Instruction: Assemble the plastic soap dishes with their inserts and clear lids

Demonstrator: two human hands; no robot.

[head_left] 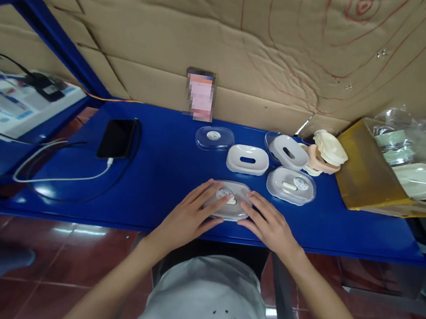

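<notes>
Both my hands are on the lidded soap box [230, 200] at the near edge of the blue tabletop [163, 173]. Left hand [188, 215] is flat with its fingers [214, 191] spread over the box's left half; right hand [269, 224] has fingers [257, 201] laid on its right edge. Neither is clenched, no real grasp, just pressing or resting on top

The box is oval and low, with a clear plastic lid over a white base; a round label and a small pale piece show through the lid between my fingertips. It sits flat

Just beyond my right fingers is another closed clear-lid box [291, 185], same kind. Past the fingertips, further out: a white tray with slot [247, 159], a loose clear lid [214, 138], and a tilted white tray [289, 151] beside a stack of peach and cream trays [326, 154]. Far right of my right fingers is a yellow bin [367, 172] with bagged parts. Well left of my left fingers is a black phone [116, 138] on a white cable [62, 174]
</notes>
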